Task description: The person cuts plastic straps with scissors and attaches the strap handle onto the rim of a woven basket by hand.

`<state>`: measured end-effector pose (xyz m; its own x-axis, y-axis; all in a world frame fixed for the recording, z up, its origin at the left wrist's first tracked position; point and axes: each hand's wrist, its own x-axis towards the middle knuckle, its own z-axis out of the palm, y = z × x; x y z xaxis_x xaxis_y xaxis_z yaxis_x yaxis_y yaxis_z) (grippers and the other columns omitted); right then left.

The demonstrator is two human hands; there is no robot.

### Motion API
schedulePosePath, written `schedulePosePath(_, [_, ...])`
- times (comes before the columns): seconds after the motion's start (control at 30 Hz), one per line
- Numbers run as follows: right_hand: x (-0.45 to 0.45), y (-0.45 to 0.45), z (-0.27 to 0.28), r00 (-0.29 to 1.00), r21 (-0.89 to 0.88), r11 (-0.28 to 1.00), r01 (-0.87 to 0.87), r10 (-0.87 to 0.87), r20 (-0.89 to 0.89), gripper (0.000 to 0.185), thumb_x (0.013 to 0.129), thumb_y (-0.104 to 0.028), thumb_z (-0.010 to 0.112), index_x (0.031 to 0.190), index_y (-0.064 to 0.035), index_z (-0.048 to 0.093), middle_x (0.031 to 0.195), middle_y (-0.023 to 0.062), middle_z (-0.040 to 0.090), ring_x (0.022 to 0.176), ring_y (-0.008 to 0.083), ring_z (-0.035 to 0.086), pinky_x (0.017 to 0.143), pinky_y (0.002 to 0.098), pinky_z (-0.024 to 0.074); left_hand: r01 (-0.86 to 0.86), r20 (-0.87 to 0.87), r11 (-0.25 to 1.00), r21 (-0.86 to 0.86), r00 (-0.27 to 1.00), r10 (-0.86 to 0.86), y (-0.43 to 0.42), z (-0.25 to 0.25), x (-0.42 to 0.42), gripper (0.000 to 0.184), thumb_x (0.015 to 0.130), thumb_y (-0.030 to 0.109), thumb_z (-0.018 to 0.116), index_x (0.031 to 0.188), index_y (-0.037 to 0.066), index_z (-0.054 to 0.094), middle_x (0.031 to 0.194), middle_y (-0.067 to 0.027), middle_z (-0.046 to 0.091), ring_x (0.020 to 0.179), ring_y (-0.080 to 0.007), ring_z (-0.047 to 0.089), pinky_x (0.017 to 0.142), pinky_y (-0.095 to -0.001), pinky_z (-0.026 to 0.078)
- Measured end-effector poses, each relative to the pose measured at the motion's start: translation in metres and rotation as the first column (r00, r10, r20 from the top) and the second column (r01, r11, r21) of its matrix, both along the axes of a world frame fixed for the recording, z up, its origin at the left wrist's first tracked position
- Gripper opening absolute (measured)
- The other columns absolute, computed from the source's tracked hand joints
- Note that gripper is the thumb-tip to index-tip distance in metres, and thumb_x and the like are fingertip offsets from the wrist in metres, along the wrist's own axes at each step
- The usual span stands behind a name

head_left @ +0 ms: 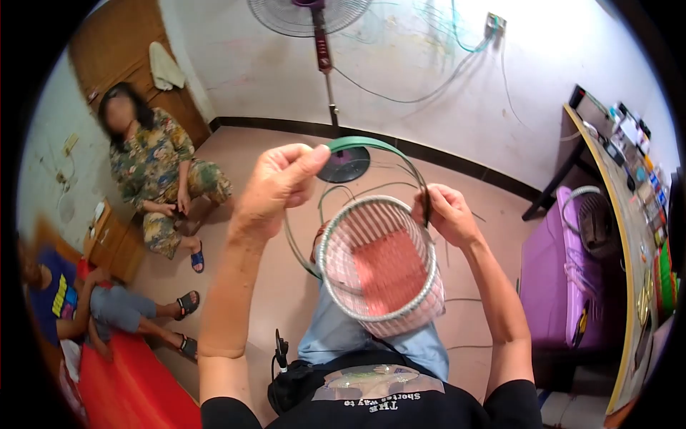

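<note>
A round woven basket [379,264] with pink-and-white sides and a reddish bottom rests on the wearer's lap, its opening facing up. Above its rim, a green strip [364,143] arches in a loop. My left hand [286,182] pinches the strip between thumb and fingers, up and to the left of the basket. At the basket's upper right rim, my right hand [446,211] is closed on the strip's other side, where it looks dark. More of the strip curves down past the basket's left side.
A standing fan [344,161] is ahead by the wall. One person [153,164] sits at the left, another [64,300] lower left by a red surface [136,379]. At the right are a purple bin [550,272] and a cluttered table [614,207]. Thin strips lie on the floor.
</note>
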<state>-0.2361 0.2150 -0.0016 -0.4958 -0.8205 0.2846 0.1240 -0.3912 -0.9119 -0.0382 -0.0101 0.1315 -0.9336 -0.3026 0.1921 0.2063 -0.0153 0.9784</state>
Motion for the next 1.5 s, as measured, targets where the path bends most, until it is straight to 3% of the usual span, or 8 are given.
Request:
schedulePosePath(0.2, [-0.012, 0.005, -0.009, 0.993, 0.041, 0.998, 0.054, -0.049, -0.112, 0.031, 0.100, -0.024, 0.054, 0.114, 0.0026, 0.060, 0.103, 0.0105, 0.067, 0.097, 0.0168, 0.062, 0.091, 0.0324, 0.0489, 0.005, -0.003, 0.998, -0.066, 1.000, -0.005, 0.012, 0.012, -0.005, 0.032, 0.096, 0.025, 0.060, 0.069, 0.013, 0.046, 0.057, 0.0092, 0.031, 0.048, -0.0011, 0.025, 0.043, -0.0182, 0.019])
schedulePosePath(0.7, [-0.015, -0.003, -0.020, 0.873, 0.285, 0.877, 0.388, -0.251, -0.417, 0.026, 0.094, -0.019, 0.063, 0.106, 0.0037, 0.064, 0.087, 0.0054, 0.067, 0.079, 0.0107, 0.061, 0.072, 0.0268, 0.0518, 0.178, 0.126, 0.979, 0.094, 0.974, -0.189, 0.040, 0.030, -0.021, 0.021, 0.097, 0.014, 0.053, 0.107, -0.004, 0.058, 0.073, -0.0001, 0.050, 0.059, -0.0046, 0.042, 0.048, -0.0163, 0.032])
schedulePosePath(1.03, [0.073, -0.010, 0.029, 0.870, 0.178, 0.966, -0.188, 0.248, -0.427, 0.026, 0.098, -0.015, 0.055, 0.114, 0.0046, 0.061, 0.093, 0.0047, 0.065, 0.082, 0.0093, 0.059, 0.072, 0.0243, 0.0505, 0.293, -0.009, 0.882, 0.369, 0.950, -0.311, 0.024, 0.024, -0.052, 0.028, 0.098, 0.006, 0.051, 0.118, -0.012, 0.048, 0.088, -0.0060, 0.052, 0.073, -0.0079, 0.048, 0.063, -0.0186, 0.046])
schedulePosePath(1.17, [0.091, -0.022, 0.032, 0.811, 0.155, 0.934, -0.323, 0.358, -0.463, 0.023, 0.096, -0.016, 0.059, 0.111, 0.0010, 0.063, 0.089, 0.0013, 0.063, 0.077, 0.0060, 0.054, 0.065, 0.0224, 0.0464, 0.308, -0.039, 0.915, 0.259, 0.950, -0.309, 0.027, 0.011, -0.061, 0.028, 0.098, 0.009, 0.051, 0.118, -0.011, 0.049, 0.096, -0.0110, 0.058, 0.083, -0.0119, 0.058, 0.073, -0.0204, 0.052])
schedulePosePath(1.3, [0.089, -0.023, 0.024, 0.922, 0.191, 0.920, -0.341, 0.367, -0.123, 0.016, 0.093, -0.010, 0.064, 0.103, 0.0015, 0.069, 0.081, 0.0000, 0.066, 0.064, 0.0028, 0.055, 0.052, 0.0187, 0.0437, 0.317, -0.101, 0.946, 0.065, 0.945, -0.310, 0.030, -0.020, -0.040, 0.045, 0.102, 0.032, 0.046, 0.125, -0.007, 0.049, 0.103, -0.0119, 0.062, 0.095, -0.0178, 0.063, 0.084, -0.0303, 0.053])
schedulePosePath(1.4, [0.082, -0.028, 0.017, 0.943, 0.108, 0.957, -0.270, 0.285, -0.168, 0.016, 0.092, -0.010, 0.065, 0.102, 0.0023, 0.069, 0.078, 0.0022, 0.067, 0.061, 0.0028, 0.058, 0.049, 0.0178, 0.0444, 0.161, 0.017, 0.862, -0.480, 0.985, -0.174, 0.028, -0.069, -0.003, 0.048, 0.101, 0.041, 0.046, 0.123, -0.001, 0.055, 0.107, -0.0088, 0.062, 0.095, -0.0132, 0.060, 0.086, -0.0302, 0.049])
schedulePosePath(1.43, [0.081, -0.028, 0.019, 0.949, 0.101, 0.971, -0.216, 0.233, -0.213, 0.017, 0.092, -0.010, 0.065, 0.102, 0.0025, 0.069, 0.075, 0.0019, 0.067, 0.059, 0.0030, 0.057, 0.048, 0.0178, 0.0443, 0.189, 0.129, 0.899, -0.395, 0.980, -0.149, 0.042, -0.069, 0.017, 0.045, 0.098, 0.042, 0.053, 0.112, -0.001, 0.058, 0.096, -0.0105, 0.062, 0.092, -0.0175, 0.059, 0.082, -0.0319, 0.047])
schedulePosePath(1.5, [0.082, -0.031, 0.024, 0.952, 0.093, 0.993, -0.075, 0.099, -0.290, 0.016, 0.092, -0.013, 0.066, 0.095, 0.0023, 0.071, 0.067, 0.0002, 0.064, 0.054, 0.0021, 0.055, 0.044, 0.0182, 0.0418, 0.137, 0.110, 0.713, -0.688, 0.990, -0.084, 0.036, -0.110, 0.028, 0.044, 0.089, 0.040, 0.064, 0.111, 0.002, 0.060, 0.101, -0.0130, 0.063, 0.103, -0.0289, 0.059, 0.098, -0.0427, 0.039])
